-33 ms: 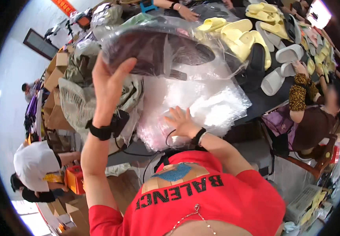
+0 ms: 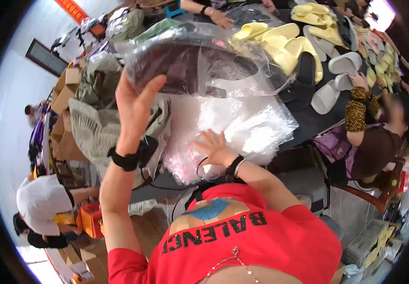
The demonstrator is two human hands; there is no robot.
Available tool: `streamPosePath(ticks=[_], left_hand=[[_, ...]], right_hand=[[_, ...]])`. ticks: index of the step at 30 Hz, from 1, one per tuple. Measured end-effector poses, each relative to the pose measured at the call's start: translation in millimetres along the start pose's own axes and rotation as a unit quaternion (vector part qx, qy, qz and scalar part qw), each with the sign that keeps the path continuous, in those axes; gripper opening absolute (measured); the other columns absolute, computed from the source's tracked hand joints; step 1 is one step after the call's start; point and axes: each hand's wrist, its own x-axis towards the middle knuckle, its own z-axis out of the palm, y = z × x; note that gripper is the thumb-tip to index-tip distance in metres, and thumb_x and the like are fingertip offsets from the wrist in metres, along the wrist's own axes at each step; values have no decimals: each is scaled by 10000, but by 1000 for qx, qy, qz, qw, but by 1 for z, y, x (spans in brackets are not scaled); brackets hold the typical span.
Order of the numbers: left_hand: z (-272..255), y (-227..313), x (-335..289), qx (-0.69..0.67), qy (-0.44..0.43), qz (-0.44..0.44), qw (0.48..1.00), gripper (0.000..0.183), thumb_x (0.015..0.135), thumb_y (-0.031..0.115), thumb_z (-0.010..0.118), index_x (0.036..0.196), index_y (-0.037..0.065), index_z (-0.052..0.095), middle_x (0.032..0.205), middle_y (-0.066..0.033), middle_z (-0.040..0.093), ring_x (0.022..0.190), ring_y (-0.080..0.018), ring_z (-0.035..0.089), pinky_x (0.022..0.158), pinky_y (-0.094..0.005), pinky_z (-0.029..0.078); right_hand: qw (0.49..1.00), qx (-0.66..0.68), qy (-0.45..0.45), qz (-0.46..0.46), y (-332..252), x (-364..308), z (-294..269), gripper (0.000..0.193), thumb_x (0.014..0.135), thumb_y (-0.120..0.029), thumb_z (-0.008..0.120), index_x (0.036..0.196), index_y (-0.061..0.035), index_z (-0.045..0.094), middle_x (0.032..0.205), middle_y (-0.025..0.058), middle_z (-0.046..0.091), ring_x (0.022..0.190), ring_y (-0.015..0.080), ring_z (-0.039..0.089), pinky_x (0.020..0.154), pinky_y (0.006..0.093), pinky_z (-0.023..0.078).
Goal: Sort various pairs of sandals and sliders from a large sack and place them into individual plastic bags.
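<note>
My left hand (image 2: pixel 135 106) grips a clear plastic bag with dark slippers (image 2: pixel 169 68) inside, thumb on the near side and the other fingers mostly hidden behind. The bagged slippers are raised over the table, above a stack of flat clear plastic bags (image 2: pixel 251 125). On the near part of that stack rests my right hand (image 2: pixel 216 149), palm down, fingers spread, holding nothing.
Yellow slippers (image 2: pixel 287 45), black slippers (image 2: pixel 306 68) and pale grey slippers (image 2: pixel 326 97) lie at the right. A co-worker (image 2: pixel 375 137) there touches a grey pair. Another person's hand (image 2: pixel 222 20) is across the table. A large woven sack (image 2: pixel 93 128) stands left, beside cardboard boxes (image 2: pixel 67 139).
</note>
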Motion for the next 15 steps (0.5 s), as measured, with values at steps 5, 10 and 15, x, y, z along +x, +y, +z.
streamPosePath(ticks=[5,10,15], left_hand=[[23,-68,-50,199,31,180,963,266,590,10,636,839,32,546,850,-122,555,849,-315,501,786,-386,379],[38,-160,-178,338,-215,28,916,440,557,7,605,986,82,543,1041,-114,497,1012,-337,444,846,-419,396],[50,-179,-202,314,-272,-15,909,478,611,32,587,1080,63,503,1110,-165,473,1051,-363,414,910,-434,372]], right_hand=[[999,27,-34,19,-3,7,1,978,590,-610,669,1395,-262,238,1463,132,140,1340,351,119,979,684,75],[980,170,-93,48,-2,-51,1,649,688,-442,638,1243,-154,464,1082,174,577,1090,330,504,945,478,351],[995,90,-31,-6,-2,-113,-30,503,737,-378,601,1129,-77,507,977,189,583,931,347,556,794,414,445]])
